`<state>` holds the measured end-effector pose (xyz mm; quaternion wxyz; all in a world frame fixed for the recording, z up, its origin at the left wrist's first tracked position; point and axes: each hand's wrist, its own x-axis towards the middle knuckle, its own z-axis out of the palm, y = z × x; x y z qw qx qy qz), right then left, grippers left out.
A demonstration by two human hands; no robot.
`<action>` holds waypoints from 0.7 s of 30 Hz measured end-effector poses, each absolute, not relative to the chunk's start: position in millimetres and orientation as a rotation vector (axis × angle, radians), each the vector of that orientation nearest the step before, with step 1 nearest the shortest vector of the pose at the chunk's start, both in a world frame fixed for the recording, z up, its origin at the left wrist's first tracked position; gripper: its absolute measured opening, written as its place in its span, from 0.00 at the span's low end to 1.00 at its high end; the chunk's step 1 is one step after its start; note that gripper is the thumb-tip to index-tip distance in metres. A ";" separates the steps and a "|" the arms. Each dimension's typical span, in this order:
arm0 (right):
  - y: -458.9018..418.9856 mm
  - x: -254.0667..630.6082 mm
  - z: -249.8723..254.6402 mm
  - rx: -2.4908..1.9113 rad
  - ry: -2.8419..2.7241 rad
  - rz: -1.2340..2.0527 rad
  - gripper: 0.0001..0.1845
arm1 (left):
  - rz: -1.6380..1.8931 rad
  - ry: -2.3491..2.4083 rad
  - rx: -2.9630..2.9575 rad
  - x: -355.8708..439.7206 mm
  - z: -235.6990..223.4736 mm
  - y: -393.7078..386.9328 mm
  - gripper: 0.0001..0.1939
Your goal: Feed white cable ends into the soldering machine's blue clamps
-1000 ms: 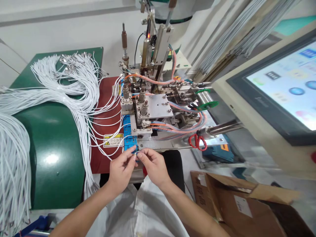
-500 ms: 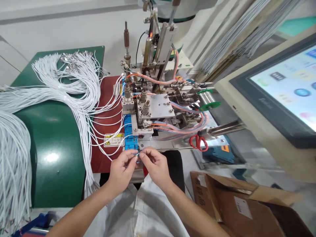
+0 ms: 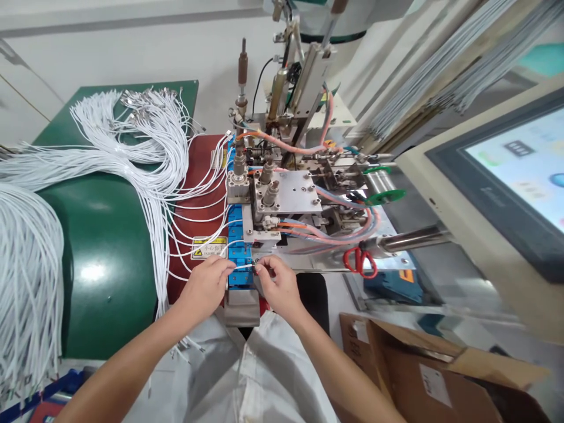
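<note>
Between my hands a white cable is stretched across the blue fixture blocks at the machine's front left edge. My left hand pinches the cable on the left side of the blocks. At the cable's end, my right hand is closed with thumb and fingertips together; the small tip there is mostly hidden by the fingers. Other white cables run from the blocks leftward over the red plate to a big bundle.
A metal machine with hoses stands ahead. Red-handled scissors lie at its right front. A touchscreen leans in at right, above a cardboard box. A green table carries white cable bundles at left.
My hands have moved apart: the left went left along the cable, while the right stayed near its end. The cable now lies over the blue blocks. The view shifted slightly.
</note>
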<state>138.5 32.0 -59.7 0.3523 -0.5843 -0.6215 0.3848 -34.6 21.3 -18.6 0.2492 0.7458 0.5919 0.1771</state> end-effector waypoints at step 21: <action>43.7 136.0 -72.1 -1.450 -1.766 0.909 0.17 | 0.166 1.625 2.183 -28.7 -18.7 29.4 0.14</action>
